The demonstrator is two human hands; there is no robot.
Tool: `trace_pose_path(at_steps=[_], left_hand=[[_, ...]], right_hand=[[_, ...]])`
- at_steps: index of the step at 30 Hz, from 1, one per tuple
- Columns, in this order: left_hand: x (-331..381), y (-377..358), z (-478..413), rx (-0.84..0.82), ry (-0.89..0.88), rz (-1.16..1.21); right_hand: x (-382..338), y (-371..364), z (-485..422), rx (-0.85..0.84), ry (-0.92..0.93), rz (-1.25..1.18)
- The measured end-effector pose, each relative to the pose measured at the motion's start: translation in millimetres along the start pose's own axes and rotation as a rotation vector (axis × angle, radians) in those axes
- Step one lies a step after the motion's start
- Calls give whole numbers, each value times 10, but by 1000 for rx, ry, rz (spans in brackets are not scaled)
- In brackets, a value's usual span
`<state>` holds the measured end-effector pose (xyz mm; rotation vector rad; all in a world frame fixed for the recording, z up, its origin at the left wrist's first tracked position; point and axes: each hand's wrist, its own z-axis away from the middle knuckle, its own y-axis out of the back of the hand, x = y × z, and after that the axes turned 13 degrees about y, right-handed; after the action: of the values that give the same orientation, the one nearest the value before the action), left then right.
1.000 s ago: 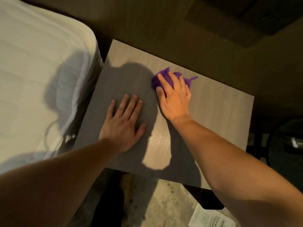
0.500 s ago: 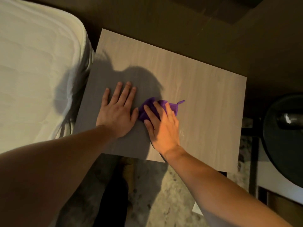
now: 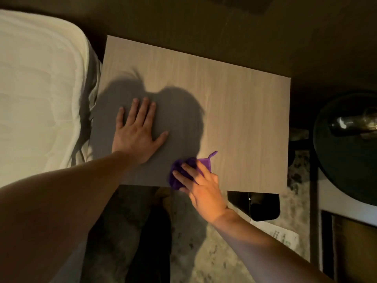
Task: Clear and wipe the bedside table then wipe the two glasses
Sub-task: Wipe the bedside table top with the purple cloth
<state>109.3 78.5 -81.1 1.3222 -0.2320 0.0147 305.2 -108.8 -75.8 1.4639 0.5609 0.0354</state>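
Note:
The bedside table (image 3: 234,103) is a light wood-grain top seen from above, with nothing standing on it. My left hand (image 3: 136,131) lies flat on its left part, fingers straight and spread. My right hand (image 3: 201,184) presses a crumpled purple cloth (image 3: 183,170) onto the table's near edge, fingers straight over the cloth. Part of the cloth hangs over that edge. No glasses are in view.
A white mattress (image 3: 38,92) lies against the table's left side. A round black table (image 3: 346,152) with a shiny object on it stands to the right. Below the near edge are a dark object (image 3: 259,205), a printed paper (image 3: 281,233) and speckled floor (image 3: 208,258).
My right hand has dragged the purple cloth from the far middle of the table toward me to the near edge. My left hand stays flat in about the same spot on the table.

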Motion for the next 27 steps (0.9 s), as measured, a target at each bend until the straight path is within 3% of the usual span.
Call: trace_pose_path(at_steps=[7, 11, 17, 24, 27], left_hand=[[36, 71, 0, -52, 30, -37], [52, 141, -24, -122, 62, -24], [188, 365, -53, -258, 100, -26], [649, 541, -135, -250, 108, 24], [1111, 693, -122, -294, 26, 58]], right_hand=[[286, 332, 338, -58, 37, -95], [452, 679, 402, -121, -276, -477], [789, 1130, 405, 202, -602, -853], [1025, 1647, 470, 467, -875, -915], [1153, 1773, 630, 562, -983, -929]])
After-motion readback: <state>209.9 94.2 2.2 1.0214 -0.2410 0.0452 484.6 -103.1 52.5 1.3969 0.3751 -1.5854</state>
